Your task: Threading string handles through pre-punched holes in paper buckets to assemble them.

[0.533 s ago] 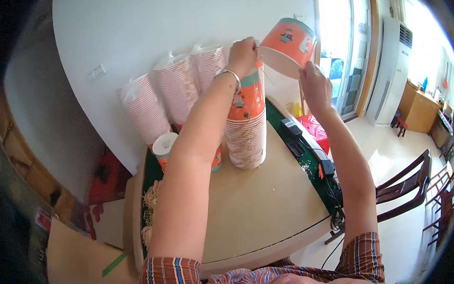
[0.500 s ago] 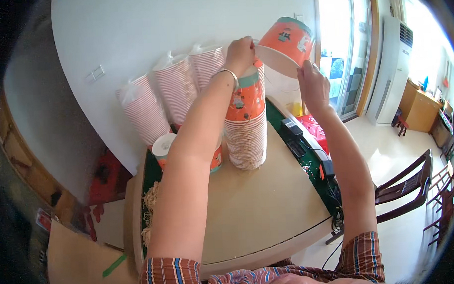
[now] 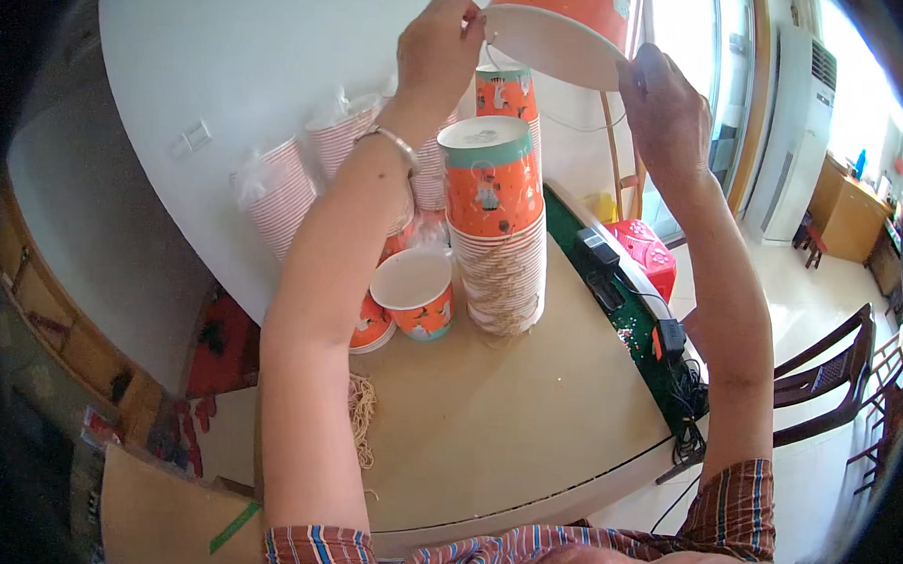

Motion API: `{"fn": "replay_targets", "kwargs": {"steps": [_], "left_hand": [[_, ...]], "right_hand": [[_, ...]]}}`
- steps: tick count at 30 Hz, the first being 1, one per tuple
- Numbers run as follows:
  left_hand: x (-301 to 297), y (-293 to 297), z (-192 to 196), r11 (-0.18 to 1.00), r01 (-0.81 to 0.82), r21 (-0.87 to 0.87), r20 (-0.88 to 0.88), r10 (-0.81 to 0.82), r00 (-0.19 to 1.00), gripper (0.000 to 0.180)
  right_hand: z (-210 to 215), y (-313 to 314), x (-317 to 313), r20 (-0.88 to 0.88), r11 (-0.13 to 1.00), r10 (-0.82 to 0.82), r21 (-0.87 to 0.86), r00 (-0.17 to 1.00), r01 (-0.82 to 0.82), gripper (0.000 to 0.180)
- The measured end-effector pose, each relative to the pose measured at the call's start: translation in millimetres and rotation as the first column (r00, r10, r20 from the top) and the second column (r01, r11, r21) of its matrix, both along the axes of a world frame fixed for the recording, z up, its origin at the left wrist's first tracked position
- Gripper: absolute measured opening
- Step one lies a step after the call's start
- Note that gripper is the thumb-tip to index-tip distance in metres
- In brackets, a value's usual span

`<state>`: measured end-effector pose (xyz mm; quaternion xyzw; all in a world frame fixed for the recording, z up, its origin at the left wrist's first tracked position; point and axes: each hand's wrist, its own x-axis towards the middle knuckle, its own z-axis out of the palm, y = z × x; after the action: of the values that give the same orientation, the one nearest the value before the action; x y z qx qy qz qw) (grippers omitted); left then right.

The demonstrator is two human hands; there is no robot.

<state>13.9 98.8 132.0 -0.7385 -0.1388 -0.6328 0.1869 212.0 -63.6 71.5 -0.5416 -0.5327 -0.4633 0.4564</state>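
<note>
High above the table, a large orange paper bucket (image 3: 561, 12) is tilted with its white mouth toward me, its top cut off by the frame edge. My left hand (image 3: 442, 54) pinches its rim on the left; a pale string (image 3: 493, 57) hangs by those fingertips. At the opposite side of the rim, my right hand (image 3: 669, 115) grips with closed fingers. Below them stands a tall stack of nested paper buckets (image 3: 493, 201), the top one orange with a green band, pale strings hanging down its side. A single open paper bucket (image 3: 414, 288) sits to its left.
Plastic-wrapped bucket stacks (image 3: 279, 194) line the wall. A bundle of strings (image 3: 362, 414) lies by my left forearm. Black adapters and cables (image 3: 600, 257) run along the table's green right edge. A red stool (image 3: 645, 255) and dark chair (image 3: 828, 378) stand to the right.
Both hands have raised the bucket upward, its mouth now turned more toward me. My left hand has shifted left and up, uncovering the single bucket and the top of the stack.
</note>
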Motion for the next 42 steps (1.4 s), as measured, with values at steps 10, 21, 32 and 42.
{"fn": "replay_targets", "kwargs": {"steps": [10,21,32,42], "left_hand": [[-83.7,-21.3,-23.3,0.973,0.016,-0.232,0.109,0.010,0.994,0.012],[-93.5,13.1,-78.4,0.857,0.179,-0.484,0.334,-0.008,0.943,0.012],[-74.4,38.6,-121.0,0.814,0.226,-0.535,0.335,-0.041,0.941,0.016],[-67.2,54.4,-140.0,0.860,0.103,-0.499,0.162,-0.024,0.987,0.016]], "right_hand": [[-8.8,-32.6,-64.2,-0.115,0.868,0.415,-0.246,0.902,-0.431,0.027],[-39.6,29.6,-52.3,-0.132,0.823,0.466,-0.299,0.875,-0.483,0.027],[-43.8,78.8,-43.1,0.126,0.941,0.278,-0.235,0.952,-0.243,0.013],[-59.8,94.9,-18.9,0.249,0.964,0.182,-0.235,0.951,-0.123,0.015]]}}
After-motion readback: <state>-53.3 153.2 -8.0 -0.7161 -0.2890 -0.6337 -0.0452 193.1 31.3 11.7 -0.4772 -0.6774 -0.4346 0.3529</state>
